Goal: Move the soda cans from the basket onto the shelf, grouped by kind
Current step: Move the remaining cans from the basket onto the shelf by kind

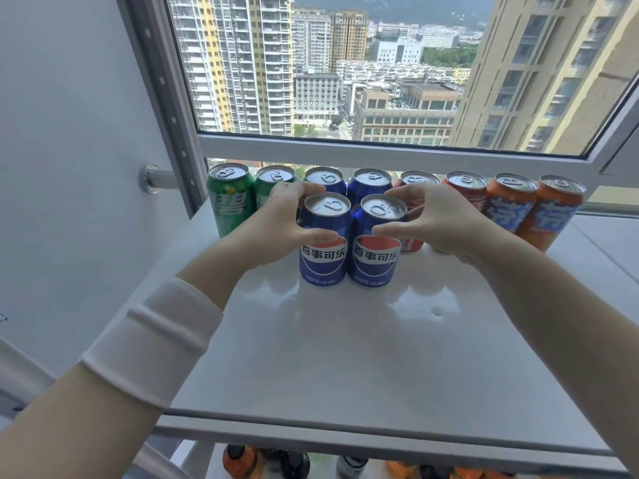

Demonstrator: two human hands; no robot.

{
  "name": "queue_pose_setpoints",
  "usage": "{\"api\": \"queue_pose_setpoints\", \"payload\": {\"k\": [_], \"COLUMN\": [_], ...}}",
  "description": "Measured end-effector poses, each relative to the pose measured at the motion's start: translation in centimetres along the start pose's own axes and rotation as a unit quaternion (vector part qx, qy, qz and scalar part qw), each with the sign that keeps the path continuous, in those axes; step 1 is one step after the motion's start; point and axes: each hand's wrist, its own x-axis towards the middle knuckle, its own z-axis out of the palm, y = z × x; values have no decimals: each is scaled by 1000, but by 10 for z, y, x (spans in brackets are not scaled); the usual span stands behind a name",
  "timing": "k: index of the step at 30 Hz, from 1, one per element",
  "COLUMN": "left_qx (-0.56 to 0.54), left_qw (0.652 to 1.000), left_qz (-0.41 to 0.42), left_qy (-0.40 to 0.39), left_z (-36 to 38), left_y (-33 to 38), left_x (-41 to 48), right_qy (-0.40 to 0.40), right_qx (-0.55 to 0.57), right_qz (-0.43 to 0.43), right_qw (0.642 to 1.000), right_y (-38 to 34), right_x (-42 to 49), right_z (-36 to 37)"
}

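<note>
White shelf (345,340): ten aluminium soda cans (230,198) grouped green, blue, red, orange. Left hand (276,223), right hand (439,223): grips curled round near blue cans (323,257). Basket unseen.

Daylight is pouring through the far window (380,147)
A white wall (69,133) is standing at left; tower blocks (238,63) are rising beyond the glass, hazy hills (397,6) lying behind them.

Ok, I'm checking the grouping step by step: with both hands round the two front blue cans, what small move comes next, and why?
Probably let go and draw both hands back. The left hand and right hand curl round the left front blue can and right front blue can, which stand upright on the shelf directly before the back blue cans.
</note>
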Motion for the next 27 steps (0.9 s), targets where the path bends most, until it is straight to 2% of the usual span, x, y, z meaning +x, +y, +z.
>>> {"api": "queue_pose_setpoints", "payload": {"k": [27], "left_qx": [-29], "left_qw": [1000], "left_qz": [-4], "left_qy": [3], "left_z": [0], "left_y": [-9], "left_x": [11], "right_qy": [21], "right_qx": [-1], "right_qz": [-19], "right_qw": [1000], "right_y": [5], "right_x": [9], "right_z": [3]}}
